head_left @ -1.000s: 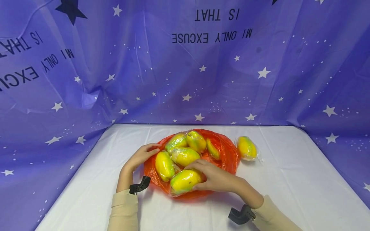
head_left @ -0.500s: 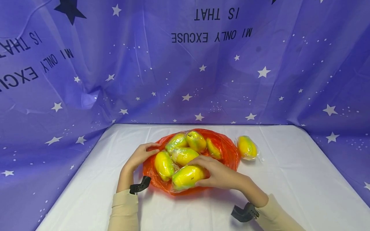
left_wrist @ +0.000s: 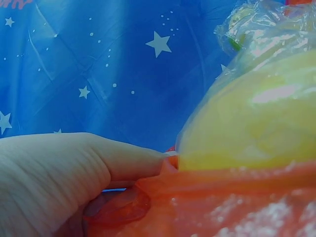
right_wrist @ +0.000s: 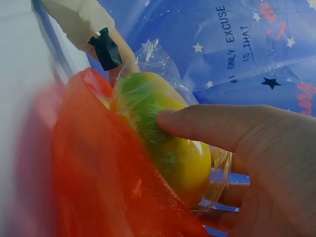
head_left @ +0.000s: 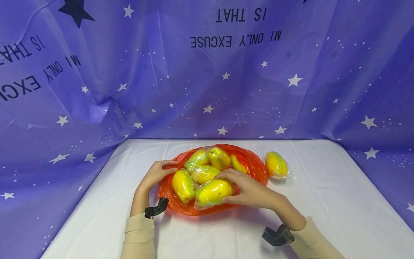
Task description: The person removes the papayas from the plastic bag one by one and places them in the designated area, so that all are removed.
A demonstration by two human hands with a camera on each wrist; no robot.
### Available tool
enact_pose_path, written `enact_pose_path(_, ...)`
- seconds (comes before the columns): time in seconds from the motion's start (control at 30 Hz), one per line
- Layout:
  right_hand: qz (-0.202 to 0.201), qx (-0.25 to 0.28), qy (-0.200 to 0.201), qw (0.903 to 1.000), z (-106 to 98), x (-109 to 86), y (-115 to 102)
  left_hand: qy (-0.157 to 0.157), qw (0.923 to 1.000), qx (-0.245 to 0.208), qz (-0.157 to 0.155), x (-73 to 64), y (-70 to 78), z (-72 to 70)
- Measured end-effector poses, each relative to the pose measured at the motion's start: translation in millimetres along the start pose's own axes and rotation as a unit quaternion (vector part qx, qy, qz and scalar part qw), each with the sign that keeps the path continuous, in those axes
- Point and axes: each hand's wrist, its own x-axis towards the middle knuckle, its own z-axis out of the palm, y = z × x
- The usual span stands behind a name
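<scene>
Shifted since the earlier frame, farther from the near edge and slightly rightward, with the front fruit [head_left: 214, 193] in the right hand [head_left: 253, 189]; drawn back a little too, at the near side of the red bag [head_left: 258, 167]. At far left, barely changed with the left hand [head_left: 156, 175]: touching the bag's left rim, with thumb and forefinger slightly parted (cannot tell whether pinching the film). Next, inside the bag, past the left fruit [head_left: 183, 186] to the middle fruit [head_left: 203, 174]. Then, at the near side of the bag, to the front fruit, wrapped in clear film and held between the right hand's thumb and curved fingers. Farthest right, on the white counter [head_left: 323, 201], to the loose fruit [head_left: 276, 165], outside the bag and seemingly unmoved. Judged as mid-handling, with the front fruit not yet released.
</scene>
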Motion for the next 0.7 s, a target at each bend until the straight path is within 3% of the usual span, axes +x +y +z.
enact_pose_path(0.3, -0.010, -0.004, 0.016, 0.9998, -5.2, -1.2, 0.3, 0.009, 1.0000, 0.003, 0.002, 20.1, -36.8, 0.0)
enact_pose_path(0.5, -0.002, -0.006, 0.023, 0.9997, -7.4, -4.2, 1.3, 0.007, 0.9999, 0.009, 0.008, 22.1, -38.2, 1.6)
enact_pose_path(0.6, 0.014, -0.001, 0.045, 0.9989, -8.2, -8.9, 2.9, 0.005, 0.9999, 0.009, 0.005, 16.2, -27.3, 1.0)
enact_pose_path(0.7, 0.030, 0.007, 0.074, 0.9968, -10.5, -14.8, 4.8, 0.004, 1.0000, 0.008, 0.002, 15.0, -27.0, 0.9)
